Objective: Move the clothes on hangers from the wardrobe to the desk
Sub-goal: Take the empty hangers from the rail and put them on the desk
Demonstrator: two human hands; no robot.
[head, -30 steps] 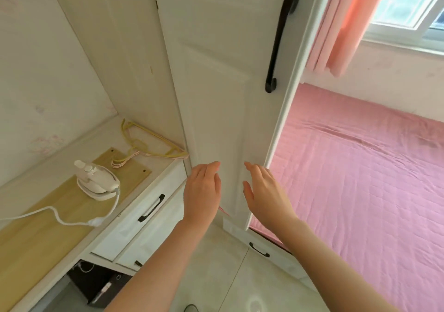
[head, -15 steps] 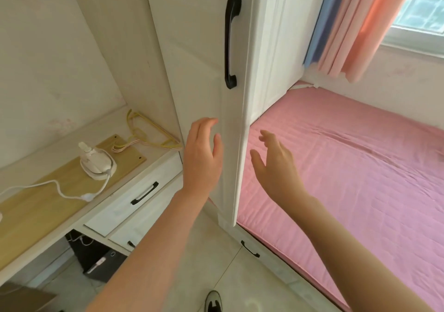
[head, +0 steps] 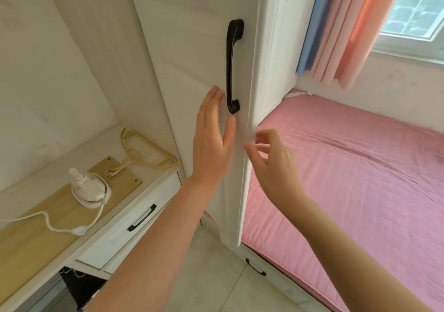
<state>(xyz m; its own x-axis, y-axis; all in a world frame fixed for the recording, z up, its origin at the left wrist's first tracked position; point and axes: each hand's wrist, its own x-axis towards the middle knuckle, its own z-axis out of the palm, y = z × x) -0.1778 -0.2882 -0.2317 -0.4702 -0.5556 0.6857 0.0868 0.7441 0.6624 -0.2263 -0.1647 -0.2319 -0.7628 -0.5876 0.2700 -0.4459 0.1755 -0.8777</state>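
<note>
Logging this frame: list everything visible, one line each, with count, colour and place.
wardrobe doors: two, white, centre, each with a black handle
desk: one, white, with a wood-coloured board on top, left
hangers: small pile, exact count unclear, yellow and pink, bare, on the desk beside the doors
handheld iron: one, white with cord, on the board
drawers: two, white, under the desktop
bed cover: one, pink, right
curtains: one bunch, blue, pink and orange, beside the window
left hand: fingers straight, beside the handle
right hand: fingers loosely curled, at the door's edge
</note>
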